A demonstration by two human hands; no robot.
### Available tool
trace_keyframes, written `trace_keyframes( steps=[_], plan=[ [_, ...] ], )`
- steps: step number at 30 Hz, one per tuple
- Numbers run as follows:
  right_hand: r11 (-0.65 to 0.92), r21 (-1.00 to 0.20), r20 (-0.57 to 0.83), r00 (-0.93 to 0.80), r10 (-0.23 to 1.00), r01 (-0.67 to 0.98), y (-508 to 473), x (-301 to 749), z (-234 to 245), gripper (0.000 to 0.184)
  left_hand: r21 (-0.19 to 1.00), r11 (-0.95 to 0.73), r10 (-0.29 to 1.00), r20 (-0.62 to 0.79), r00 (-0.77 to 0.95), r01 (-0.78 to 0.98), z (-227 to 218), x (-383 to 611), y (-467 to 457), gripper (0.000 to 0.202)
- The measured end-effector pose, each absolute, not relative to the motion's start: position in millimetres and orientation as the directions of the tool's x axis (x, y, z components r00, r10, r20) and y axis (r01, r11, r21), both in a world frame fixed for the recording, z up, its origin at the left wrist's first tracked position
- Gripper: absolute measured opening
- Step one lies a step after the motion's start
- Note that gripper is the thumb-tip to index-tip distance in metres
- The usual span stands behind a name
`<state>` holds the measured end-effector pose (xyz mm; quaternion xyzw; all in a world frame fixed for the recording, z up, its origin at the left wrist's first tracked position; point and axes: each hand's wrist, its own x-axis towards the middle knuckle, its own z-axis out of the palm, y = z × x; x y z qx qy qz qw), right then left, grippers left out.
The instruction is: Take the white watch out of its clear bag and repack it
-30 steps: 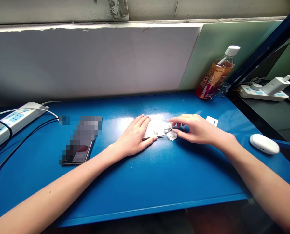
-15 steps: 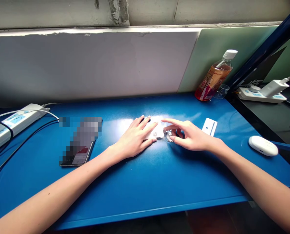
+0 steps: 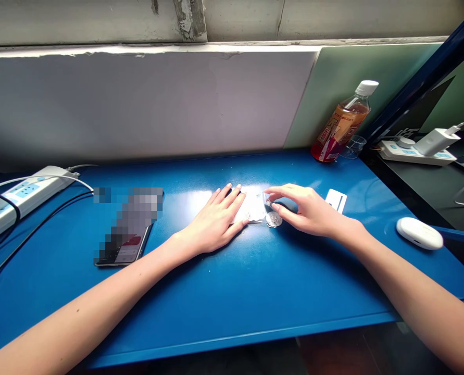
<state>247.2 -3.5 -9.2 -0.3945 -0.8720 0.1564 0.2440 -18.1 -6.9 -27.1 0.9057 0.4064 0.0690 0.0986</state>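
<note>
My left hand [image 3: 220, 221] lies flat with fingers spread, pressing a small white printed sheet or packet [image 3: 255, 208] onto the blue table. Glare washes out much of its surface. At its right edge, my right hand [image 3: 300, 208] has thumb and fingers drawn together in a pinch. Whatever sits between those fingertips is too small and bright to name. Just below them is a round, whitish patterned piece [image 3: 274, 219], touching or close to the sheet's edge. A white card with a dark slot [image 3: 336, 200] rests beyond my right wrist.
A phone [image 3: 132, 245], partly pixelated, lies left of my left forearm. Power strips stand at the far left [image 3: 28, 192] and right [image 3: 396, 152], with cables. A drink bottle [image 3: 343, 127] leans at the back right. A white earbud case [image 3: 419, 233] sits near the right edge.
My right hand has shifted slightly up and right, its fingers closing from a wider spread. The round patterned piece now shows more fully. My left hand stays put.
</note>
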Motion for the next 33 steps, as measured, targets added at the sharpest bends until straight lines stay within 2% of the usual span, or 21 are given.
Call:
trace_keyframes(
  steps=[9, 16, 20, 26, 33],
  plan=[
    [0.735, -0.448, 0.362, -0.648, 0.67, 0.509, -6, 239, -10, 0.024, 0.212, -0.66, 0.744, 0.057, 0.665, 0.721, -28, -18, -7, 0.071],
    [0.766, -0.416, 0.394, -0.662, 0.637, 0.49, -10, 233, -13, 0.021, 0.216, -0.661, 0.744, 0.067, 0.665, 0.718, -30, -19, -7, 0.069],
    [0.731, -0.453, 0.382, -0.63, 0.676, 0.51, -11, 232, -15, 0.019, 0.209, -0.663, 0.743, 0.065, 0.666, 0.719, -29, -19, -7, 0.07],
    [0.658, -0.545, 0.323, -0.594, 0.737, 0.519, -12, 234, -15, 0.028, 0.204, -0.667, 0.739, 0.067, 0.67, 0.716, -28, -18, -7, 0.07],
    [0.63, -0.555, 0.279, -0.593, 0.756, 0.543, -13, 234, -15, 0.031, 0.203, -0.669, 0.738, 0.072, 0.671, 0.715, -29, -18, -7, 0.069]
  ],
)
